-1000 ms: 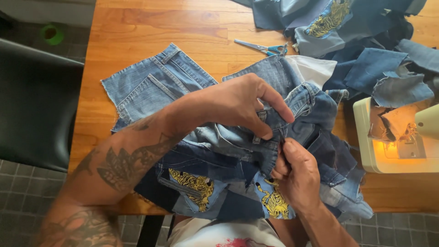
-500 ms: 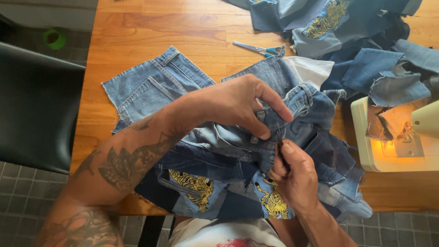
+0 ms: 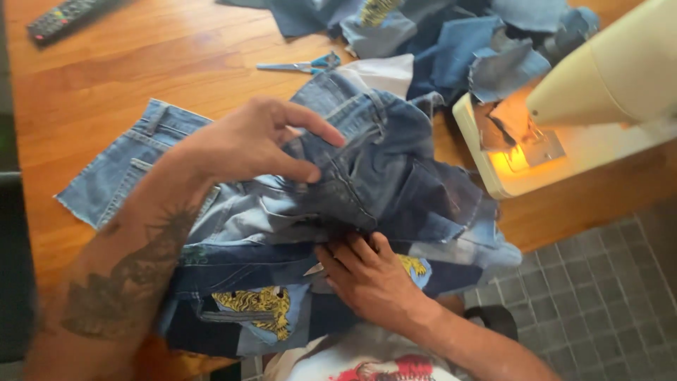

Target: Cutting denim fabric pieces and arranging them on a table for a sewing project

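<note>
Denim patchwork (image 3: 367, 183) lies bunched on the table (image 3: 141, 70) edge before you; your left hand (image 3: 247, 144) pinches its top fold, your right hand (image 3: 370, 279) grips it underneath. Scissors (image 3: 300, 65) and loose denim scraps (image 3: 458, 42) lie beyond; a sewing machine (image 3: 564, 106) crowds the right.
</note>
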